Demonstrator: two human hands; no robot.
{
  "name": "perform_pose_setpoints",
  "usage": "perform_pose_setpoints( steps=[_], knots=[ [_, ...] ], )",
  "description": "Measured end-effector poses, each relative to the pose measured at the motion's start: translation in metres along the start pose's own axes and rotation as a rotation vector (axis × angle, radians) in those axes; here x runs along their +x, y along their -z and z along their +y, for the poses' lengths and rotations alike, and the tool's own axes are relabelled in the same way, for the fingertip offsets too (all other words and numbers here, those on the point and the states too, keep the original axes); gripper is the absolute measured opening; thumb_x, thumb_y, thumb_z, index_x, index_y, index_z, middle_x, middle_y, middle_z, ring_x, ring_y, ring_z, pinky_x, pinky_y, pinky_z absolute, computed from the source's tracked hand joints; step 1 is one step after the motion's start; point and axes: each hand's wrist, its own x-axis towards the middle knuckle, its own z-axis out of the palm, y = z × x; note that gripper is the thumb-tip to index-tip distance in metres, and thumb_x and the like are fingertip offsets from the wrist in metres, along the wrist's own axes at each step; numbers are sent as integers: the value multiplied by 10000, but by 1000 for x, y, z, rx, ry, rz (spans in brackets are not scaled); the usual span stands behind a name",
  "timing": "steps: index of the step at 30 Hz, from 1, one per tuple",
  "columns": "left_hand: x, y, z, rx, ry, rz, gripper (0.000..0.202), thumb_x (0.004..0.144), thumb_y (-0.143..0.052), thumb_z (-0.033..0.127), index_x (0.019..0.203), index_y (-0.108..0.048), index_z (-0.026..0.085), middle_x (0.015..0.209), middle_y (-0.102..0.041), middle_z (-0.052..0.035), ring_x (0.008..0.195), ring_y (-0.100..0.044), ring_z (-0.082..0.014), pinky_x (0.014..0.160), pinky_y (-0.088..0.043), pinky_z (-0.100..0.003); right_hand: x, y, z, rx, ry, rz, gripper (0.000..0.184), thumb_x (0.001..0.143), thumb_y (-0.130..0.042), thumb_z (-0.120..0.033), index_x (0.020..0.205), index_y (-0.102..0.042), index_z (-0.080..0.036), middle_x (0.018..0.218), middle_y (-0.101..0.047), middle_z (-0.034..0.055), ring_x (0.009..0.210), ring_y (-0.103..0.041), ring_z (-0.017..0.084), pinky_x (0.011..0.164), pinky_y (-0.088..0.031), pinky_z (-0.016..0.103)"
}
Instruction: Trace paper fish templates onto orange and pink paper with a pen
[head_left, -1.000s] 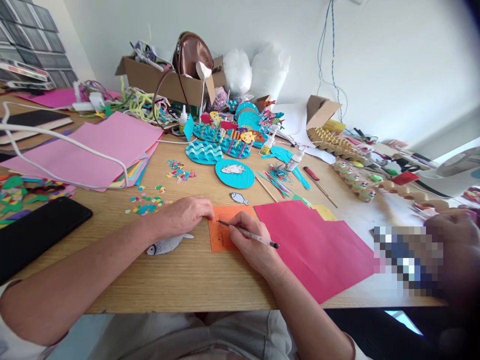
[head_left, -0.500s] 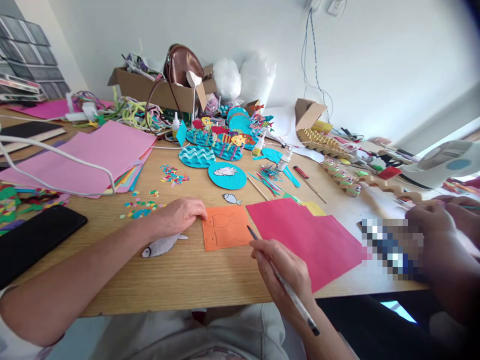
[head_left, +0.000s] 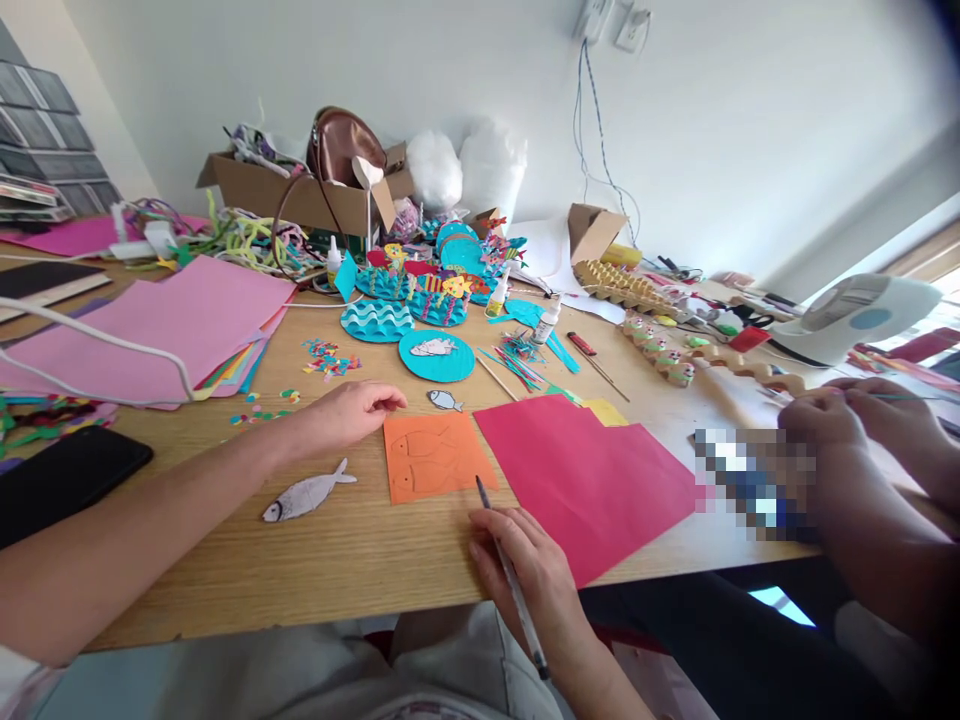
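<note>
A smooth crimson paper sheet crowds the right side of the square orange paper on the wood-grain table; a grey-white paper fish lies left. Its two pencil-thin fish outlines run crosswise, heads left. The right hand grips a slim clear-barrelled pen, tip forward. The left hand curls loosely; whether it pinches anything, I can't tell.

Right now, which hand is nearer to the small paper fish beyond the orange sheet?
Left. The left hand is just left of the small paper fish, not touching; the right hand, holding a pen, is farther off, across the orange sheet.
</note>
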Motion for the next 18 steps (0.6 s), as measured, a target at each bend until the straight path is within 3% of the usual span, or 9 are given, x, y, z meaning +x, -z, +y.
perform_pose_setpoints(
  steps=[8, 18],
  knots=[
    [16, 0, 19, 123, 89, -125, 396, 700, -402, 54, 1011, -624, 160, 999, -672, -39, 906, -609, -165, 778, -453, -249, -5, -3, 1, -68, 7, 2, 237, 858, -481, -134, 1090, -494, -180, 902, -623, 76, 793, -601, 171, 686, -517, 300],
    [23, -3, 15, 175, 84, -131, 334, 710, -445, 102, 986, -626, 156, 885, -670, -40, 804, -608, -165, 654, -427, -226, -1, -4, -2, -97, 7, 13, 235, 856, -474, -119, 1082, -498, -178, 886, -630, 77, 801, -601, 186, 691, -524, 320]
  ],
)
